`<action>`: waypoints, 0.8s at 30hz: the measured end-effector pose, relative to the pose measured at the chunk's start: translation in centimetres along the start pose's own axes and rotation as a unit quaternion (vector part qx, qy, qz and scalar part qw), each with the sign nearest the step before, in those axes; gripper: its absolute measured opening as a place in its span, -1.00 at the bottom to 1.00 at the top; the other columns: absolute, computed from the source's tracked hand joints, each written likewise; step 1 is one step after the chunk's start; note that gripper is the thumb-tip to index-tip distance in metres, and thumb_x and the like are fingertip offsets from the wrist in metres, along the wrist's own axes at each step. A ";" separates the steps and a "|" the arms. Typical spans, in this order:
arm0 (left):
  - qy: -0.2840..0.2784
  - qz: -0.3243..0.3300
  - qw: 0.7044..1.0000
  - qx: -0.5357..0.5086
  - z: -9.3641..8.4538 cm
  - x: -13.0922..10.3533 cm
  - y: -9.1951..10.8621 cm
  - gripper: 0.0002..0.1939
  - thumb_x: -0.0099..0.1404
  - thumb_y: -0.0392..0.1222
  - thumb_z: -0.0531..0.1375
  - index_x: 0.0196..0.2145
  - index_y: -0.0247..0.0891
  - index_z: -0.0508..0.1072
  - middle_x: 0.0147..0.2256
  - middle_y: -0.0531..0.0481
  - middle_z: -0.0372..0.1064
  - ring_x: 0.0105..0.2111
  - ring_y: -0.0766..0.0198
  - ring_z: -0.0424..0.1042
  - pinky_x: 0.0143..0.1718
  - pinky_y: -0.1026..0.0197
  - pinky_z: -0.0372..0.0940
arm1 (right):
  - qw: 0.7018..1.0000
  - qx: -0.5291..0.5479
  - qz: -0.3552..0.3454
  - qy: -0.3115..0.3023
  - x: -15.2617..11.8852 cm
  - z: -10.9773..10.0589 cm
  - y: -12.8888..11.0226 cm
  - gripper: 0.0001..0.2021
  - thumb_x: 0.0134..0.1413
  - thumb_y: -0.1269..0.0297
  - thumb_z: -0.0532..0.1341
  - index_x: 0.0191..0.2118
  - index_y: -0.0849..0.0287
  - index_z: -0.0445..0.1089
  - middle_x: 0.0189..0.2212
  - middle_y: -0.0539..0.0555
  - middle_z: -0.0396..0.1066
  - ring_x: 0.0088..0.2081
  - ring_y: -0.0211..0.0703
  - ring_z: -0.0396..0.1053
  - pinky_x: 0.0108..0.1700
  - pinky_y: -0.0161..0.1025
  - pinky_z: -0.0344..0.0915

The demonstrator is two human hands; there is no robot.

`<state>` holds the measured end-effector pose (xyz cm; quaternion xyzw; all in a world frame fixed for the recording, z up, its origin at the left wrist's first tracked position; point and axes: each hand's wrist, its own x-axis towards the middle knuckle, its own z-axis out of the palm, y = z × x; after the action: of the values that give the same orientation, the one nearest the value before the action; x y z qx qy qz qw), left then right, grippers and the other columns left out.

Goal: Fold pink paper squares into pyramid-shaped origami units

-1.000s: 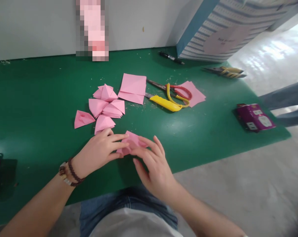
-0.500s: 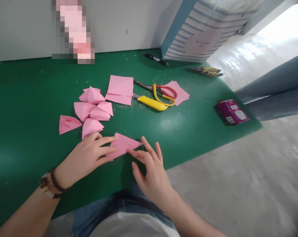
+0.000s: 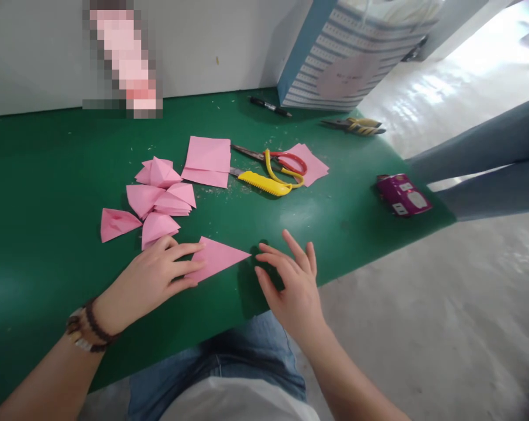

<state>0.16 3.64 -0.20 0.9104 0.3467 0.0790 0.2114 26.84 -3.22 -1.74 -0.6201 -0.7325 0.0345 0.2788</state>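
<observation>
A folded pink paper [image 3: 218,256], kite-shaped with its sharp tip pointing right, lies flat on the green table. The fingers of my left hand [image 3: 153,275] are stretched out and rest on its left end. Just right of the tip, my right hand [image 3: 295,280] hovers with fingers apart, holding nothing. Several folded pink paper pieces [image 3: 161,199] sit close together beyond my left hand. Behind the folded paper are square pink sheets [image 3: 207,155], with a yellow box cutter [image 3: 264,182] and red-and-yellow scissors [image 3: 291,164] beside them. More pink sheets [image 3: 312,166] lie partly under the scissor handles.
At the back are a black pen [image 3: 271,107] and a striped paper bag [image 3: 335,64]. Pliers [image 3: 354,126] and a purple packet [image 3: 405,196] lie toward the right edge. Another person's legs [image 3: 488,158] stand beyond that edge. The near table edge runs before my lap.
My right hand has moved right, off the folded paper, and its fingers have spread. My left hand stays on the paper. The whole view has shifted slightly.
</observation>
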 end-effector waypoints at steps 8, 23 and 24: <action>-0.024 0.003 0.999 0.034 -0.6 0.1 0.5 -0.60 0.39 -0.39 0.02 0.01 -0.06 0.50 0.16 0.06 0.33 -0.10 0.11 0.26 -0.06 0.01 0.31 | 0.994 -0.077 -0.075 0.005 2.3 2.6 -1.8 -0.87 0.23 0.41 0.14 -0.36 0.16 0.37 -0.15 0.18 0.36 0.23 0.18 0.16 0.25 0.27 0.14; -0.021 0.007 1.000 0.021 -0.6 0.2 0.5 -0.66 0.40 -0.40 0.00 -0.12 -0.15 0.53 0.11 0.01 0.36 -0.08 0.11 0.24 -0.03 -0.01 0.30 | 0.993 0.023 -0.108 -0.036 0.9 5.1 -7.8 -0.90 0.22 0.43 0.16 -0.31 0.22 0.40 0.03 0.27 0.37 0.27 0.18 0.12 0.25 0.24 0.19; -0.020 0.008 1.000 0.019 -0.6 0.2 0.5 -0.66 0.40 -0.41 0.00 -0.13 -0.16 0.54 0.10 0.01 0.36 -0.08 0.12 0.25 -0.01 -0.02 0.29 | 0.993 0.027 -0.106 -0.036 0.9 5.2 -8.0 -0.90 0.22 0.43 0.16 -0.31 0.22 0.41 0.04 0.28 0.36 0.28 0.18 0.12 0.24 0.24 0.19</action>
<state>0.38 3.67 0.58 0.9183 0.3367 0.0556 0.2007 17.31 -2.69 -2.57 -0.5293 -0.8025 0.0469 0.2712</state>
